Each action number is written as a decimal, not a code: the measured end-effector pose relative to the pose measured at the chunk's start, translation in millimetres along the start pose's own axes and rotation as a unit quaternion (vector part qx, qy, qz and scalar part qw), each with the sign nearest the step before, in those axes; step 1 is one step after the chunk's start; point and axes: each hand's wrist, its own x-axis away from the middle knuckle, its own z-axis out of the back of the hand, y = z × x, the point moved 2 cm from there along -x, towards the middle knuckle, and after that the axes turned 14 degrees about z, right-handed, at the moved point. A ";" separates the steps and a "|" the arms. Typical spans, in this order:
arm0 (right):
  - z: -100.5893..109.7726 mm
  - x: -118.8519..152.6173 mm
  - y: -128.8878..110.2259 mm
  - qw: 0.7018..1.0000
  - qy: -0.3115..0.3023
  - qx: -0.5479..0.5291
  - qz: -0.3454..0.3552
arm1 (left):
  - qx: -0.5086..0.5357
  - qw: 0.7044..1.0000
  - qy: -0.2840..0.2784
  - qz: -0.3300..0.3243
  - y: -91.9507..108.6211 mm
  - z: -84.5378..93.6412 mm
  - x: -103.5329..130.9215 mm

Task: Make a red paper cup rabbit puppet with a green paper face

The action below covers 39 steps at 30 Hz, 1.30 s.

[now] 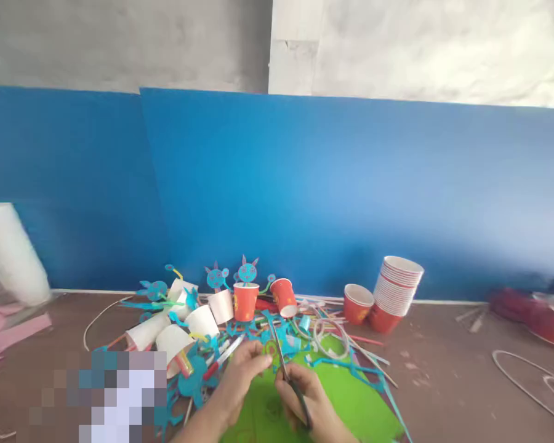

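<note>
Metal scissors (281,359) point away, slanting slightly left, handles held in the curled right hand (310,394); the left hand (240,374) pinches a green cutout (272,349).

So the head view's got a left hand (240,376) pinching a small green cutout (270,349) while the right hand (305,397) works dark-handled scissors (290,375) right beside it, over bright green sheet material (346,394).

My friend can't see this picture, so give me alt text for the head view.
The right hand holds scissors beside a small green cutout in the left hand, above a green sheet; paper cups and blue cutouts sit beyond.
</note>
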 end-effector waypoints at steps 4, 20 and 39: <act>1.0 -0.1 2.3 1.000 -0.002 0.002 -0.002 | 0.000 1.000 0.009 -0.011 3.2 0.5 -0.8; 4.4 -1.2 9.1 1.000 -0.001 -0.012 0.010 | 0.002 0.999 0.016 -0.032 10.5 -2.7 3.7; 1.8 0.0 6.7 0.998 -0.012 -0.059 0.028 | -0.063 0.997 0.024 -0.028 7.2 -4.7 1.5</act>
